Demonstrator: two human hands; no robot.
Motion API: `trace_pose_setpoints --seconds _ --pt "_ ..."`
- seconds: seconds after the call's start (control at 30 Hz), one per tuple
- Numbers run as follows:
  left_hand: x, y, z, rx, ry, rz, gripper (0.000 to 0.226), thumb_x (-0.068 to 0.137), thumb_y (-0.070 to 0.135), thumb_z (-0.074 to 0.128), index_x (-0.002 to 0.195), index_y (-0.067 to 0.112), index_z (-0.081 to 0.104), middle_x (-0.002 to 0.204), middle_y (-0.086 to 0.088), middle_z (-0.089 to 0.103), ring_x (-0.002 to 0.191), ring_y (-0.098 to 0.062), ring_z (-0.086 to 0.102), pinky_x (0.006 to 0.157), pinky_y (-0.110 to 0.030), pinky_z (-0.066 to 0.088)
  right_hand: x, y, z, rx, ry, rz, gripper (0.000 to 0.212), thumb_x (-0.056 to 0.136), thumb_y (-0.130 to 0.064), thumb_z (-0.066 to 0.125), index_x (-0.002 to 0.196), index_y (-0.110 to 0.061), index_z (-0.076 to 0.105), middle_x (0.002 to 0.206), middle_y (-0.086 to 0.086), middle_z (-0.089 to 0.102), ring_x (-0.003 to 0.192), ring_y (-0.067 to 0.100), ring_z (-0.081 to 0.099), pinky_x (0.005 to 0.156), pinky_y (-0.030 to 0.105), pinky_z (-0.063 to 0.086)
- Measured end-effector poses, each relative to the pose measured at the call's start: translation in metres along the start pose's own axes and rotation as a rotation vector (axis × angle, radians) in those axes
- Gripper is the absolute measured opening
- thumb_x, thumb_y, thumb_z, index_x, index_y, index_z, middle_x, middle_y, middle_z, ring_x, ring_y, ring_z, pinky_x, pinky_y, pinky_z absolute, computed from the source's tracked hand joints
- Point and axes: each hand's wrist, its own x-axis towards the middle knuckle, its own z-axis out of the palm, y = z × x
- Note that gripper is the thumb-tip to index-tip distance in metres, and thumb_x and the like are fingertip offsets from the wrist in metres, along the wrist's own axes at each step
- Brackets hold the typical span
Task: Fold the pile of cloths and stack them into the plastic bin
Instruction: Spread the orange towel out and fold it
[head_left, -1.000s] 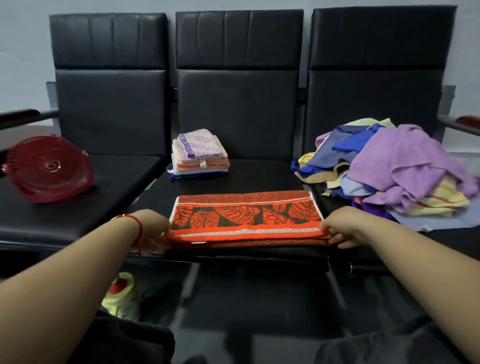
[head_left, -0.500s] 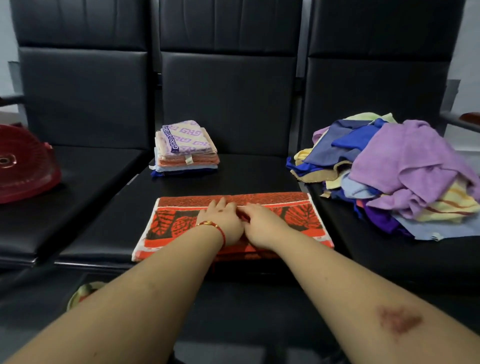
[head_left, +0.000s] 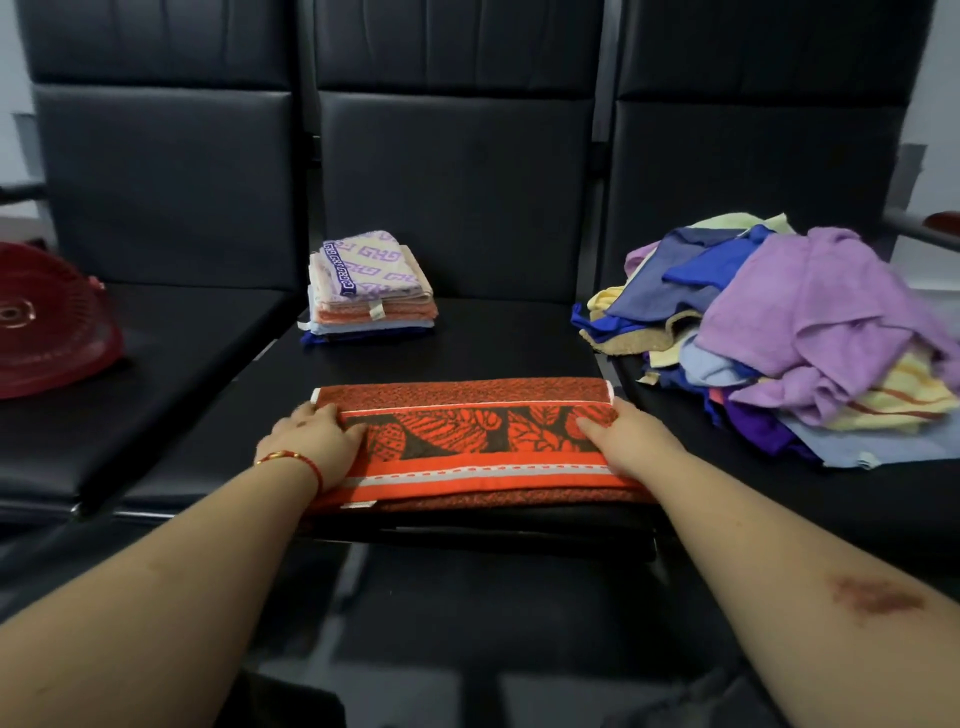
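The orange towel (head_left: 467, 441) lies folded into a long strip across the front of the middle seat (head_left: 498, 338), its near edge right at the seat's lip. The left hand (head_left: 311, 441) lies flat on the towel's left end, fingers straight and pressing down; the right hand (head_left: 628, 441) does the same on the right end, fingers stretched out along the cloth. Neither hand is gripping anything, both just flatten the fold.

Further back on the same seat sits a small stack of folded cloths (head_left: 371, 291), about 5 or 6 layers with a purple-patterned one on top. On the seat to the right the unfolded pile (head_left: 789, 332) is heaped high, so I'd say most of the job is left. A red plastic bin (head_left: 47, 322) lies tipped on its side on the left seat, well apart from everything, and nothing folded seems to be in it.

What worries me: the towel hangs so close to the seat's front edge that when it is doubled end over end, a pull toward the body could drag it off onto the floor. The thick strip may also spring open once the hands lift. That loose heap leans toward the gap between seats, and tugging 1 cloth out could spill others
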Motion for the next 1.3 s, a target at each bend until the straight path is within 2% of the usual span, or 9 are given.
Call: trace_pose_setpoints --seconds 0.2,0.43,0.73,0.8,0.87,0.93,1.0,1.1,1.3 --pt "-0.004 -0.029 -0.020 -0.123 -0.015 -0.089 0.027 0.086 0.034 0.063 0.099 0.011 0.067 0.104 -0.013 0.066 0.090 -0.027 0.059 0.071 -0.030 0.042 -0.020 0.005 -0.022 -0.008 -0.003 0.136 0.060 0.087 -0.053 0.059 0.116 0.000 0.060 0.120 0.016 0.061 0.108 0.032 0.059 0.083 0.031 0.044" --pt "-0.013 -0.043 -0.030 -0.306 -0.170 -0.239 0.038 0.075 0.038 0.077 0.072 0.006 0.058 0.066 -0.010 0.056 0.055 -0.020 0.049 0.052 -0.027 0.036 -0.027 0.010 -0.028 0.572 -0.152 0.233 0.017 0.085 -0.015 0.069 0.074 -0.008 0.059 0.044 0.002 0.061 0.036 0.013 0.058 0.049 0.025 0.051" --pt "-0.017 -0.056 -0.032 -0.671 -0.432 -0.244 0.019 0.078 0.023 0.073 0.086 0.007 0.065 0.074 -0.010 0.067 0.068 -0.023 0.060 0.070 -0.030 0.047 -0.044 -0.017 -0.060 1.056 -0.247 0.169 0.005 0.087 -0.014 0.057 0.087 -0.009 0.058 0.059 0.008 0.067 0.050 0.020 0.064 0.054 0.030 0.056" --pt "-0.022 -0.060 -0.034 -0.773 -0.465 -0.247 0.014 0.082 0.016 0.069 0.089 0.004 0.064 0.063 -0.009 0.067 0.056 -0.020 0.063 0.057 -0.025 0.051 -0.050 -0.035 -0.067 1.080 -0.246 0.113 0.006 0.086 -0.015 0.057 0.086 -0.009 0.060 0.061 0.009 0.067 0.054 0.021 0.064 0.054 0.029 0.056" --pt "-0.026 -0.064 -0.036 -0.855 -0.500 -0.260 0.010 0.088 0.011 0.063 0.091 0.002 0.062 0.056 -0.008 0.066 0.048 -0.018 0.064 0.045 -0.023 0.051 -0.058 -0.060 -0.073 1.054 -0.230 0.073 0.008 0.084 -0.016 0.060 0.086 -0.009 0.061 0.062 0.010 0.067 0.063 0.024 0.062 0.061 0.031 0.056" --pt "-0.026 -0.069 -0.034 -0.933 -0.502 -0.265 0.014 0.094 0.012 0.053 0.093 0.001 0.062 0.063 -0.009 0.069 0.061 -0.020 0.066 0.056 -0.028 0.056 -0.069 -0.091 -0.075 0.994 -0.222 0.025 0.010 0.084 -0.018 0.062 0.082 -0.008 0.059 0.059 0.011 0.066 0.064 0.025 0.060 0.067 0.033 0.053" --pt "-0.024 -0.073 -0.030 -1.013 -0.489 -0.275 0.022 0.098 0.010 0.044 0.090 0.001 0.063 0.066 -0.011 0.070 0.073 -0.023 0.064 0.074 -0.034 0.054 -0.081 -0.124 -0.072 0.921 -0.228 -0.033 0.014 0.086 -0.018 0.060 0.076 -0.009 0.057 0.059 0.010 0.062 0.058 0.022 0.057 0.058 0.027 0.049" --pt "-0.024 -0.076 -0.028 -1.048 -0.492 -0.285 0.025 0.100 0.010 0.041 0.089 0.000 0.061 0.064 -0.012 0.070 0.068 -0.023 0.065 0.064 -0.034 0.056 -0.097 -0.171 -0.052 0.794 -0.211 -0.138 0.017 0.084 -0.016 0.063 0.070 -0.011 0.057 0.047 0.004 0.053 0.042 0.015 0.050 0.046 0.017 0.040" --pt "-0.028 -0.080 -0.029 -1.102 -0.495 -0.234 0.021 0.093 -0.001 0.051 0.110 -0.009 0.059 0.085 -0.023 0.070 0.066 -0.028 0.071 0.063 -0.038 0.060 -0.117 -0.224 0.032 0.347 -0.286 -0.314 0.011 0.079 -0.018 0.060 0.084 -0.009 0.065 0.070 0.005 0.057 0.058 0.016 0.053 0.051 0.022 0.038"
